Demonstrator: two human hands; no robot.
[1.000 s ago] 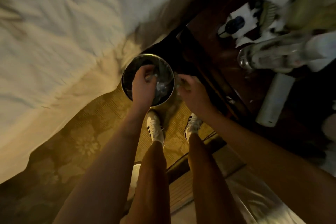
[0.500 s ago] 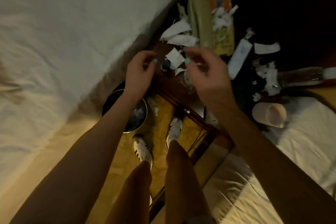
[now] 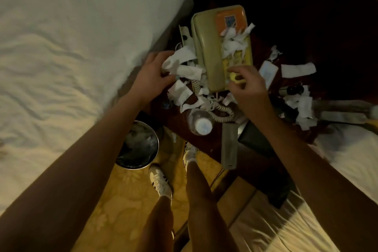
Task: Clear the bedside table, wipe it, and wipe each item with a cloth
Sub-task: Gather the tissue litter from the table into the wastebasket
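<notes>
- The fingers of the left hand [image 3: 152, 75] are curling round a wad of white paper scraps [image 3: 180, 63], gripping it just left of the telephone [image 3: 206, 55].
- The right hand [image 3: 248, 88] is hovering with bent fingers over the near end of the telephone's keypad; I cannot tell whether they are pinching anything.
- More scraps are lying heaped across the keypad, below an orange card [image 3: 229, 18], and are crowding the space between the two hands.
- The coiled cord [image 3: 222, 111] is trailing through the scraps toward the near edge, ending beside an upright water bottle [image 3: 201, 126] with a white cap.
- A grey remote control [image 3: 229, 146] is overhanging the near edge of the bedside table [image 3: 206, 143], touching a dark flat case [image 3: 253, 141] under the right forearm.
- Further right, a white tag [image 3: 268, 70], a long paper strip [image 3: 297, 69] and two lying bottles [image 3: 339, 112] are sitting among more litter.
- Half a second ago both hands were hanging raised and apart, holding nothing visible; now they are reaching down into the mess, the left one having closed on paper.
- A second ago both hands were over the bin.
- The metal bin [image 3: 143, 166] is standing on the floor between the bed [image 3: 71, 47] and the table, holding pale crumpled litter, too dim to identify.
- The bottle's contents are not showing.
</notes>
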